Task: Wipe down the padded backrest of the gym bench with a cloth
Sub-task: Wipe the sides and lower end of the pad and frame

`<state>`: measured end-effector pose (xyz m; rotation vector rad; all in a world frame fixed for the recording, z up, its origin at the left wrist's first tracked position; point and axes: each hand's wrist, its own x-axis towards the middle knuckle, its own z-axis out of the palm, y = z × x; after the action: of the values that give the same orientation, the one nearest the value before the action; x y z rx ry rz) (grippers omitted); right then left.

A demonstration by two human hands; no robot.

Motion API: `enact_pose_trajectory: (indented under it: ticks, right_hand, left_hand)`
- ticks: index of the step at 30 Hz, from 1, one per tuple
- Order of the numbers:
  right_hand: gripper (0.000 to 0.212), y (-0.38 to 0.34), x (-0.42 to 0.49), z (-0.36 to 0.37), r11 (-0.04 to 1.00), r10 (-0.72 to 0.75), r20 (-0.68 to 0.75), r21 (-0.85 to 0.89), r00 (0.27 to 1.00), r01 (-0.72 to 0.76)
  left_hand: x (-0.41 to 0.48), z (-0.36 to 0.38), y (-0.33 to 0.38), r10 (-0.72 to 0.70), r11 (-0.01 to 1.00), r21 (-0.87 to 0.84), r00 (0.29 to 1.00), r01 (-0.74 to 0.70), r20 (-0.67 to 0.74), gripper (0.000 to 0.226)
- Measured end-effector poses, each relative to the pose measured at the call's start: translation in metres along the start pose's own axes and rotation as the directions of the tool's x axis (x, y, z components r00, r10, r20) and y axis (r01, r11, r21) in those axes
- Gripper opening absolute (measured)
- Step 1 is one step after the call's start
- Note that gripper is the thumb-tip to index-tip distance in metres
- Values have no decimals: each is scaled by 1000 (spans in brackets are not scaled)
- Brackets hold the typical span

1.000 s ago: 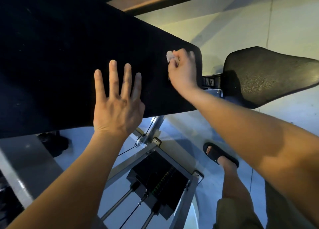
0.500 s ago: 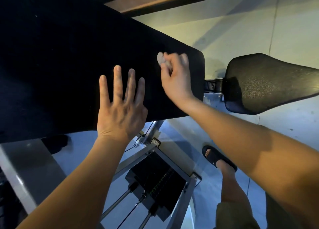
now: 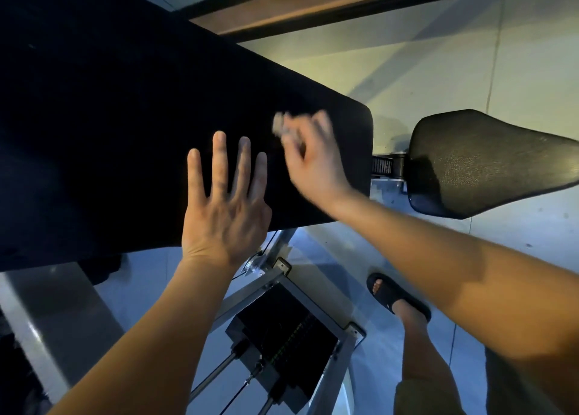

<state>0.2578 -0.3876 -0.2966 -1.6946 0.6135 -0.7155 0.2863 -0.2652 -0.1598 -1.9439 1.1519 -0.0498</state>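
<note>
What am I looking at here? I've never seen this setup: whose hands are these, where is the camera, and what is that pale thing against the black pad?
There is no machine here. A person works with bare hands, and the single picture comes from a wide-angle camera worn on their head, looking forward and down. The big black surface is the bench's padded backrest. The left hand lies flat on it, fingers straight and spread, holding nothing. The right hand is blurred; its fingers pinch a small pale cloth over the pad near its right end. Past that end sits the separate seat pad. Below are the grey metal frame and the person's foot in a black sandal.
</note>
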Motion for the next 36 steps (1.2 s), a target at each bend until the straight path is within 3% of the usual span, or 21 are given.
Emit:
enact_pose_trajectory:
  ticks: [3,5,7,9,15,20,22,25,28,31,33,36]
  right_hand:
    - [20,5,-12,-13,988,-153,164,-8,974,157]
    - [19,13,26,-8,998,-34,56,-48,998,37]
    - [21,13,61,-4,983,170,-55,-53,984,-173]
    - [21,15,62,1,973,225,-52,-38,973,-227]
    - [13,0,-44,-9,997,57,160,39,986,-64]
    - [10,-6,-113,-35,990,-140,489,53,861,131]
    - [9,-11,-90,-41,995,-96,442,27,892,93]
    - [19,-22,-21,-35,999,48,180,8,982,-50]
    - [21,-25,26,-18,984,179,112,-22,978,-177]
    - [17,-31,-6,-2,991,134,85,-32,987,-131]
    - [20,-35,-57,-5,999,48,208,-9,977,-47]
    - [25,-30,-104,-28,996,-77,467,3,881,86]
  left_hand:
    - [0,-1,-1,9,1000,-9,1000,-9,2,74]
    - [0,0,0,10,1000,22,1000,-10,11,74]
    - [0,1,1,10,999,40,1000,-10,15,74]
    - [1,1,0,17,999,35,1000,-18,20,74]
    - [-2,-4,-3,40,999,16,999,-40,0,74]
    - [-10,-25,-11,-41,999,-19,999,41,-8,73]
    - [-14,-38,-35,-92,996,-14,996,91,-21,74]
    - [-21,-49,-78,-136,990,13,989,137,-53,70]
    - [-23,-50,-89,-90,995,42,993,94,-71,67]
    - [-20,-44,-84,-78,996,30,992,82,-97,68]
    - [-20,-43,-86,-79,997,19,993,81,-90,69]
    - [-20,-43,-86,-79,996,41,994,83,-80,71]
